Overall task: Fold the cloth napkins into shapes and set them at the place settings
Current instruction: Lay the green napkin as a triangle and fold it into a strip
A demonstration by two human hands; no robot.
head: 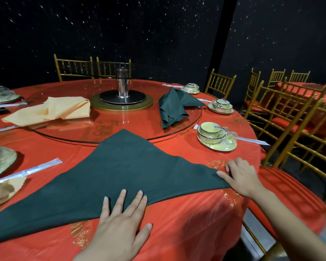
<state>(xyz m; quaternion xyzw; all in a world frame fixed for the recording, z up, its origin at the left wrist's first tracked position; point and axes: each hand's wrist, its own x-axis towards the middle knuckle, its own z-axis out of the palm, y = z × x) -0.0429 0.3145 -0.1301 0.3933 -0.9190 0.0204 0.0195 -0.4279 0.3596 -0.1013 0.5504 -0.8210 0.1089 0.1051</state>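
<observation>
Pin napkin (pixel 120 166) edge flat with spread left hand (pixel 120 221), lower centre; fold right corner, at right hand (pixel 242 177) (pinch unclear), to peak.

Dim hall, black backdrop far beyond the fingers (pixel 137 196) flecked with streaked light specks. Overhead light brightens the red worktop (pixel 177 232); soft shadow beneath the fingers. Glare streaks the glass turntable (pixel 124 121) ahead. Right of them, motion blur, and gold chairs (pixel 290 119) bow outward.

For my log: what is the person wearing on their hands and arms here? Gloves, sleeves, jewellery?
Nothing is worn: the left hand and right hand show no gloves, rings or watch, and no sleeve is in view on either arm.
</observation>
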